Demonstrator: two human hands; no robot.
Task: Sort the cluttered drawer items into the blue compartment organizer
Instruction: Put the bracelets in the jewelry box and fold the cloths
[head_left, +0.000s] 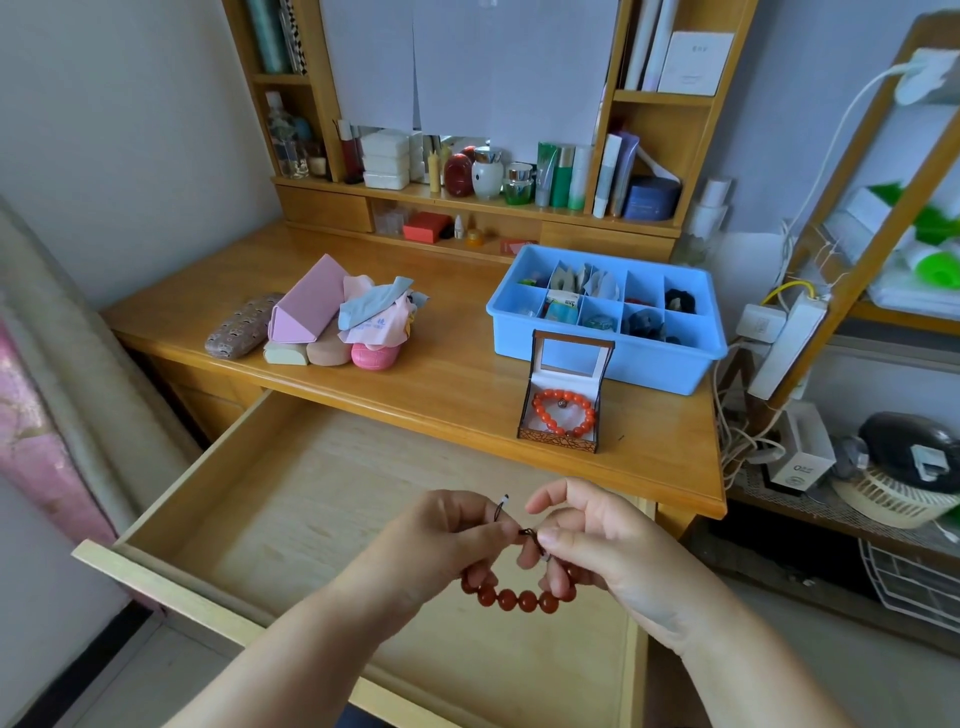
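Pinching the cord knot of a red bead bracelet (511, 597) at lower centre, above the open drawer (291, 499), both hands' fingers (550, 535) clamp tight; tugging could snap it, scattering beads.

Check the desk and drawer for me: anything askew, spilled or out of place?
Nothing is spilled or damaged. The cloths sit in a loose heap over the cases on the desk, unsorted. The small box with an orange bracelet stands open before the blue organizer. Both hands, left and right, hold a dark red bracelet over the open drawer.
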